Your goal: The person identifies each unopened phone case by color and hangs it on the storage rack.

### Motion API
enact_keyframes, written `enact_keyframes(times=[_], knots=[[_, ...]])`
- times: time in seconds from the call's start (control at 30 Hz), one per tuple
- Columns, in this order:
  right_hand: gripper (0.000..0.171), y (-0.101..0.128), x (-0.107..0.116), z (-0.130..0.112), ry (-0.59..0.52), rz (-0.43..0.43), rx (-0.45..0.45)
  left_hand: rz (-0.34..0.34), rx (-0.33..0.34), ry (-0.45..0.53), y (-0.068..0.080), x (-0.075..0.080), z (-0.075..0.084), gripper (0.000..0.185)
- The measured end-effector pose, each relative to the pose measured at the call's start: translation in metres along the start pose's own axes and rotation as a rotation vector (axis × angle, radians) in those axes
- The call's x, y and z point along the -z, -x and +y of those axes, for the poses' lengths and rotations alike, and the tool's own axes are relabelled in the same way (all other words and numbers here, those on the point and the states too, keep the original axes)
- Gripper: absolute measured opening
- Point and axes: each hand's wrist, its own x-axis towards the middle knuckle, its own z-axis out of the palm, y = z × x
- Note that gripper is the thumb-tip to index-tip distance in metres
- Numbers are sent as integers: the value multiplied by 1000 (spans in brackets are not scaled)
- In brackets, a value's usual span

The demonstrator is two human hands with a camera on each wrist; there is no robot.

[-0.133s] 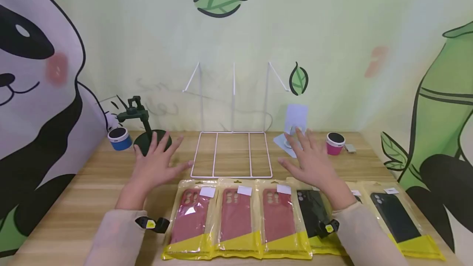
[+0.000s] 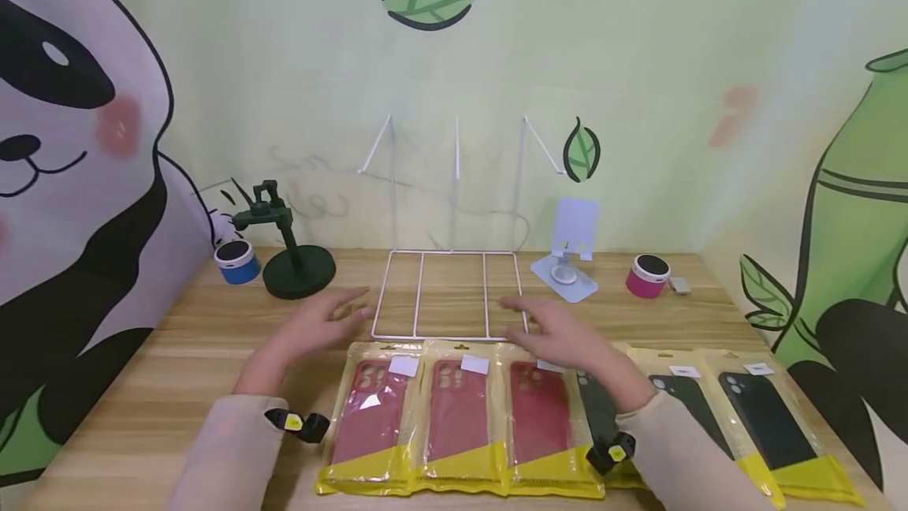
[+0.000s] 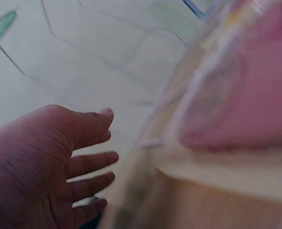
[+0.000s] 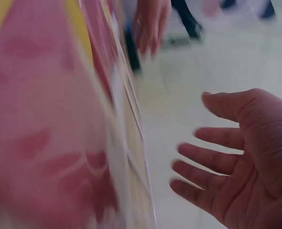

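Note:
Both hands hover over the table, fingers loosely extended and turned towards each other, holding nothing. My left hand (image 2: 319,326) is beside the left edge of a white wire rack (image 2: 419,294), behind the row of packaged phone cases. Over the rack's front right corner, my right hand (image 2: 563,330) overlaps the top of the third package. Three yellow-and-clear bags hold red phone cases (image 2: 372,416); to their right lie bags with black phone cases (image 2: 766,416), one partly hidden by the right forearm. A red case (image 3: 255,90) shows large and blurred in the left wrist view.
At the back left stand a black round-based stand (image 2: 299,273) and a blue-and-white cylinder (image 2: 237,262). A pale blue phone stand (image 2: 576,227), a pink-and-white cylinder (image 2: 648,277) and a small grey block (image 2: 679,285) sit at the back right. A painted wall rises behind.
Both hands have turned inward and lowered towards the rack's front, from spread fingers pointing forward. The black stand's base and the phone stand have come into full view. The head view shifts slightly.

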Motion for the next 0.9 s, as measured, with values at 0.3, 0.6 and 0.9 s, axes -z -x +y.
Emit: enact_keyframes(times=[0.3, 0.6, 0.9], knots=[[37, -85, -63, -65, -199, -313, 7, 9, -53, 70, -14, -31, -30, 48], [11, -106, -93, -67, -126, -344, 55, -12, 28, 144, -15, -42, -25, 64], [8, -106, -102, -71, -84, -310, 58, -5, 41, 131, -13, -44, -30, 67]])
